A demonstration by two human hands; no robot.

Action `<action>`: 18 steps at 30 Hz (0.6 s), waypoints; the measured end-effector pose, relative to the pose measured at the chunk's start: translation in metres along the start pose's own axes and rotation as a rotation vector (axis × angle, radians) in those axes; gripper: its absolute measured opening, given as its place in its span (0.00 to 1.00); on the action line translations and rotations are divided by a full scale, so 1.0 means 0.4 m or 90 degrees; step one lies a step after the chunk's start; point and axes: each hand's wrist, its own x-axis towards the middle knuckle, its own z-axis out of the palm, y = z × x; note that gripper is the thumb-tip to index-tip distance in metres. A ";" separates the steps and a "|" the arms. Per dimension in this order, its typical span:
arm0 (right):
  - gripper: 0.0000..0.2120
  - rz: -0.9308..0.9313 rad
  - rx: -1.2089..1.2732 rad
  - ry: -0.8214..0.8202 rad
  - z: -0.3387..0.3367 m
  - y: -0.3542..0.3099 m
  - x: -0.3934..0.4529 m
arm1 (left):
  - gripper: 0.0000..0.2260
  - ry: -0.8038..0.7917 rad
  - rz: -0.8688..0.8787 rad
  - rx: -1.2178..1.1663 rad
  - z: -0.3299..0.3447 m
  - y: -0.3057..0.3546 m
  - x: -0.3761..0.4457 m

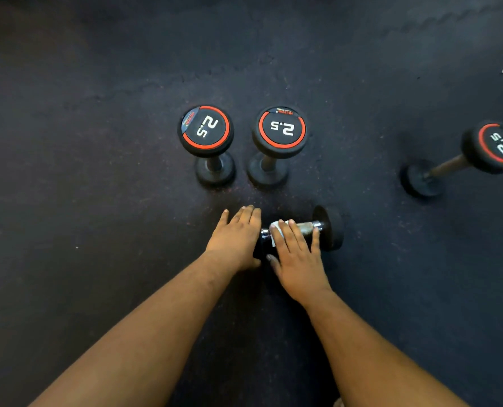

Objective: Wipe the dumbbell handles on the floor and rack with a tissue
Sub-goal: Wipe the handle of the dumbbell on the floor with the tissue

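Two bare forearms reach in from the bottom edge toward a dumbbell (326,229) lying on its side on the dark rubber floor (97,171). Its right head stands clear; its left head is hidden under the left hand (235,240), which lies flat with straight fingers spread over it. Just beside it, the right hand (295,255) presses a white tissue (276,230) against the chrome handle (313,226), fingers laid straight across the bar and thumb toward the near side; whether the thumb hooks beneath the bar is hard to tell. Only a small fold of tissue shows past the fingertips.

Beyond the hands, two upright dumbbells stand on end, close together but apart, each marked 2.5 inside a red ring: the left upright dumbbell (205,131) and the right upright dumbbell (281,132). Well off to the right, a fourth dumbbell (492,146) with the same marking also stands on the floor.
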 end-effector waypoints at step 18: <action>0.34 0.155 -0.108 -0.011 -0.009 0.017 0.045 | 0.55 -0.015 -0.013 -0.032 -0.021 -0.005 0.009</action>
